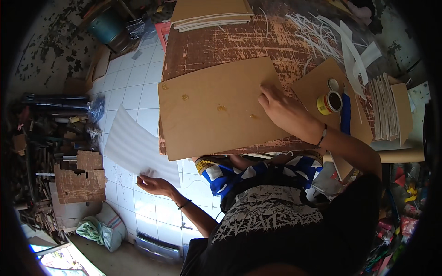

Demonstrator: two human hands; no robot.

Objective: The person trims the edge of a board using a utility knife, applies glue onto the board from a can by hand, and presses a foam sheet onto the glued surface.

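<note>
A large brown cardboard sheet [207, 124] lies on the worn wooden table, with several small amber glue blobs across its upper surface. My right hand [282, 106] is over the sheet's right part, fingers curled in; what they hold, if anything, is hidden. Off the table's left side my left hand [154, 185] pinches the lower edge of a thin white foam sheet [138, 147], which hangs over the tiled floor. Right of the cardboard, an open yellow can [325, 105] of dark glue stands on another board [314, 85], its round lid [333, 84] beside it.
A blue tool or tube [345, 112] lies by the can. Stacked padded boards [212, 16] sit at the table's far edge, and white trimmed strips [317, 37] heap at the far right. More boards [386, 108] stand at right. Wood scraps [78, 184] and a sack [110, 225] line the left.
</note>
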